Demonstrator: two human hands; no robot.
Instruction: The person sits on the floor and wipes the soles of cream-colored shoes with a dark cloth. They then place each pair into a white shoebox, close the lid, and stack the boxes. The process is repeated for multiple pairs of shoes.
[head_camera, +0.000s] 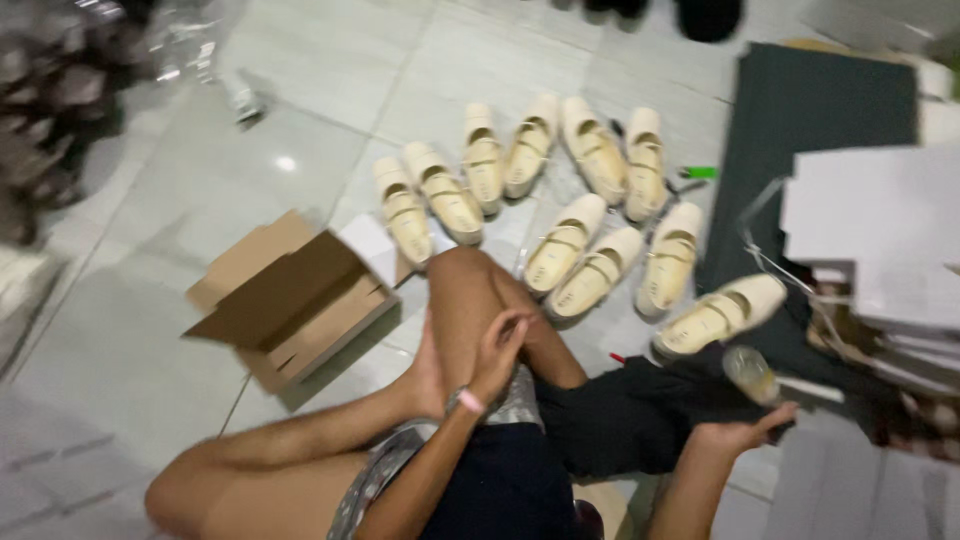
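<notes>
Left hand (497, 352) rested loosely open on the knee, right hand (742, 432) open-palmed near the tumbler (751, 373), risking a knock onto cream shoes (718, 314).

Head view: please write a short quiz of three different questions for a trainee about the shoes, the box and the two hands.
1. True or false: the cardboard box on the floor tiles lies open.
2. How many cream strap shoes lie on the tiles? A) four B) ten C) sixteen
3. What does the left hand rest on?

Key
1. True: its flaps are spread.
2. B: six in the far row, four nearer, one of these beside the dark mat.
3. On the person's own bent leg. The right hand is open, palm up, just below a blurred clear bottle.
</notes>
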